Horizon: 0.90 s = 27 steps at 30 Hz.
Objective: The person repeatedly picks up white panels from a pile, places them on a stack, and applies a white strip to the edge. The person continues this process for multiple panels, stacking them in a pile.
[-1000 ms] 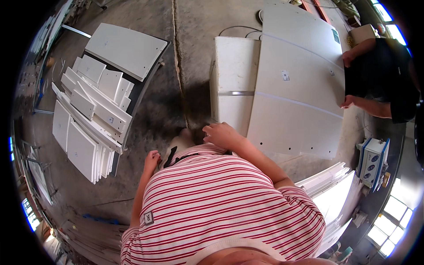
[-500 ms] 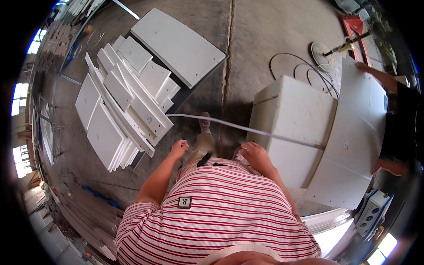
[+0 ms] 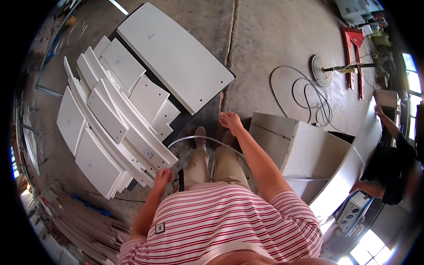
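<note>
My left hand is loosely curled beside the near corner of a stack of white panels, and nothing shows in it. My right hand reaches forward above the floor, fingers drawn together, with nothing visible between them. A thin pale strip arcs from the stack's corner past my legs, beneath my right forearm, which hides part of it. Right of that arm stands a pale box-shaped cabinet. A co-worker's hands grip a large white panel at the cabinet's right side, tilted and seen nearly edge-on.
A large white board lies on a dark base beyond the stack. Black cable coils on the floor near a round-based stand and a red frame. Long strips lie at the lower left.
My right hand has moved forward, away from the cabinet's side, and its fingers have closed. The co-worker's panel has swung away from the cabinet, toward edge-on. My view has shifted.
</note>
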{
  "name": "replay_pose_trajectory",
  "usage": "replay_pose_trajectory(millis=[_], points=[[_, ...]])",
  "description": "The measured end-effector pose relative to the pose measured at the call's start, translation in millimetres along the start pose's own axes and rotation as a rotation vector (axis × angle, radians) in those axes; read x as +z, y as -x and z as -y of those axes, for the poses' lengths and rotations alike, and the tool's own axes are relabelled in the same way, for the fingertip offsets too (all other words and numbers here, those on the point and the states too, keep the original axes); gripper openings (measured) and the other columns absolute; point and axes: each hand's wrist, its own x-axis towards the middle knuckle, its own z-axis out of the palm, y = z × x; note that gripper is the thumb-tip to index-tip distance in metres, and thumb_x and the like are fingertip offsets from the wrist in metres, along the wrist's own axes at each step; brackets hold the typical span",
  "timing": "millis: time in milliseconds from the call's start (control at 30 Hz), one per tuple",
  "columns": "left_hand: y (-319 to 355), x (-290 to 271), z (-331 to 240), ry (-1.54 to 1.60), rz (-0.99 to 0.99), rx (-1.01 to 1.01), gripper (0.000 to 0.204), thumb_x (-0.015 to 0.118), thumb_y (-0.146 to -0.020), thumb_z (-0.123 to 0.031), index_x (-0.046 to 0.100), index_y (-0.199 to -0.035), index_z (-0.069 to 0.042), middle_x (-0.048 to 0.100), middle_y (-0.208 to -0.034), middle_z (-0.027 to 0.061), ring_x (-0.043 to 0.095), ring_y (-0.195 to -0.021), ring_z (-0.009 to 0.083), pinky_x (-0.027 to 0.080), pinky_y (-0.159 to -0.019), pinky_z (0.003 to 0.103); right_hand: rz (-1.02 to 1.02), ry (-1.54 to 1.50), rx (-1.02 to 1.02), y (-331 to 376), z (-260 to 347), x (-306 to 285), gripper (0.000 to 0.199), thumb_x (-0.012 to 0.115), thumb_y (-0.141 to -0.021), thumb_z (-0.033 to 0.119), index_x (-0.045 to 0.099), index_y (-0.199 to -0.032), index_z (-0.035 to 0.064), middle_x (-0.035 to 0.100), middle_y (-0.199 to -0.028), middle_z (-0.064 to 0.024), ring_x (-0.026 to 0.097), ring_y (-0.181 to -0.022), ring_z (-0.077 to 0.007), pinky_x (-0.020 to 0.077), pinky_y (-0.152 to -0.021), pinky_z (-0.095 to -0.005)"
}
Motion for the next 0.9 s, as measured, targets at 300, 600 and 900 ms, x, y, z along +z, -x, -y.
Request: replay_pose_trajectory(millis=[300, 600, 900], points=[[40, -15, 98, 0.193, -0.186, -0.143, 0.031, 0.054, -0.092, -0.023, 0.053, -0.114, -0.003, 0.066, -0.090, 0.0097, 0.064, -0.078, 0.0158, 0.051, -0.066, 0.028, -0.366, -0.058, 0.108, -202, -2, 47, 0.032, 0.074, -0.079, 0.022, 0.055, -0.091, 0.0001, 0.058, -0.079, -0.0070, 0.054, -0.062, -0.0159, 0.0403, -0.045, -0.0295], [55, 44, 111, 0.112, -0.200, -0.222, 0.039, 0.054, -0.090, -0.025, 0.051, -0.120, 0.000, 0.066, -0.093, 0.0100, 0.064, -0.081, 0.0179, 0.051, -0.069, 0.030, -0.497, 0.209, -0.063, -215, -8, 41, 0.053, 0.078, -0.076, 0.023, 0.049, -0.113, -0.0008, 0.061, -0.099, -0.0125, 0.061, -0.077, -0.0214, 0.0549, -0.063, -0.0348], [39, 65, 13, 0.214, -0.186, -0.151, 0.028, 0.051, -0.095, -0.021, 0.052, -0.118, -0.006, 0.064, -0.098, 0.0073, 0.063, -0.090, 0.0161, 0.050, -0.074, 0.029, -0.374, -0.262, -0.100, -207, -2, 15, 0.029, 0.071, -0.083, 0.019, 0.055, -0.098, -0.0004, 0.058, -0.087, -0.0066, 0.058, -0.071, -0.0178, 0.0523, -0.057, -0.0346]])
